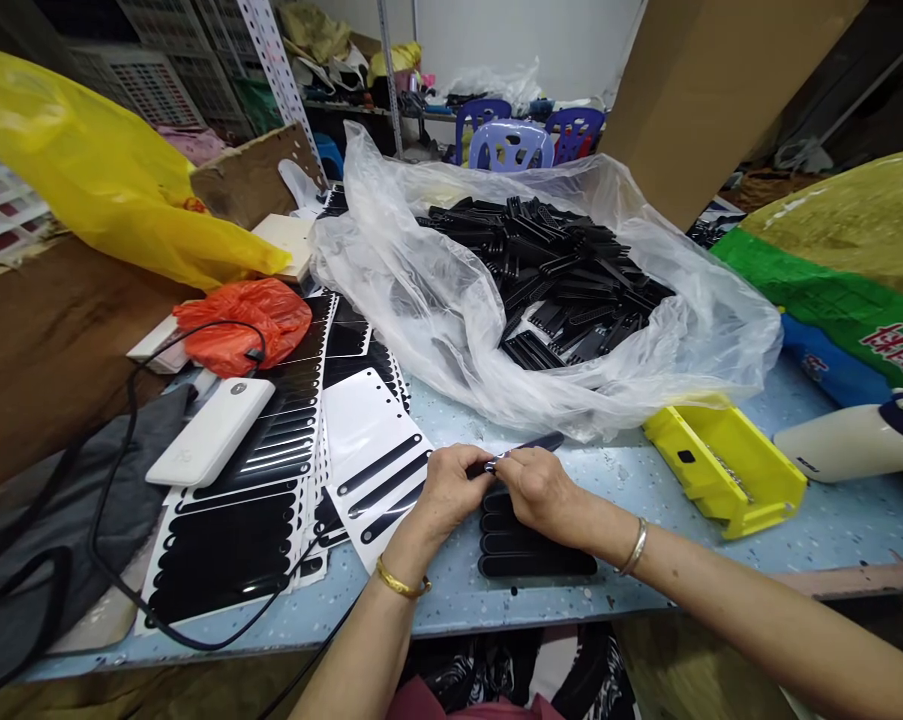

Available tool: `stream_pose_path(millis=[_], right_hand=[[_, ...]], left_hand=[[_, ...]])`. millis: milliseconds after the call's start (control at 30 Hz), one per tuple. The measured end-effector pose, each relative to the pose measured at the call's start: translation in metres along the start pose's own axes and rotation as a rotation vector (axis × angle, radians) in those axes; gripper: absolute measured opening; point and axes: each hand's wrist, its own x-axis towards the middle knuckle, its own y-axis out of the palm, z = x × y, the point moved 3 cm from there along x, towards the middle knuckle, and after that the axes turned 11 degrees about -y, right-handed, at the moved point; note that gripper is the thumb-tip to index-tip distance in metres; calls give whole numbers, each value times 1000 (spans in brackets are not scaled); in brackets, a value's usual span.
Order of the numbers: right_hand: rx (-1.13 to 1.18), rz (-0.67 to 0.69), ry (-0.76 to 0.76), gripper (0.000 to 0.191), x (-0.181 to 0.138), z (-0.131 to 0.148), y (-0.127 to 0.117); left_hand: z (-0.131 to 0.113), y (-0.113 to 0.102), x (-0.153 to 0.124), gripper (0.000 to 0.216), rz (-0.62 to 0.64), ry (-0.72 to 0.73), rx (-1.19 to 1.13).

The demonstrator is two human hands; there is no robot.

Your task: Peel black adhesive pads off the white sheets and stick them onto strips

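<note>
One left hand (451,488) and one right hand (545,490) are meeting at the fingertips, thumbs and forefingers pinching a black strip (547,441); the exact grip is partly hidden. The strip's long axis is running slantwise, its free end pointing between two and three o'clock, beyond the right hand's knuckles; its near end is lying between the fingertips. From there, a row of black strips (539,566) is lying at five o'clock, partly under the right hand, long axes running nine to three. A white sheet (361,415) is lying at ten o'clock, a yellow bin (702,488) standing at three.
</note>
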Motion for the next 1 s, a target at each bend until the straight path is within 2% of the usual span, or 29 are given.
stream_pose_path(millis=[100, 367, 533, 700, 867, 1000], right_hand=[[-48, -87, 15, 39, -4, 4, 2], [-133, -51, 41, 24, -4, 10, 8], [-160, 54, 29, 19, 2, 16, 3], [-134, 170, 71, 22, 8, 21, -5], [-195, 105, 60, 21, 10, 25, -1], [-192, -1, 124, 20, 8, 19, 4]], left_hand=[[0, 0, 0, 20, -8, 17, -2], [2, 0, 0, 18, -17, -15, -8], [5, 3, 0, 18, -49, -28, -7], [3, 4, -2, 19, -84, -26, 28], [-1, 4, -3, 18, -81, -14, 32], [1, 5, -3, 17, -84, -2, 31]])
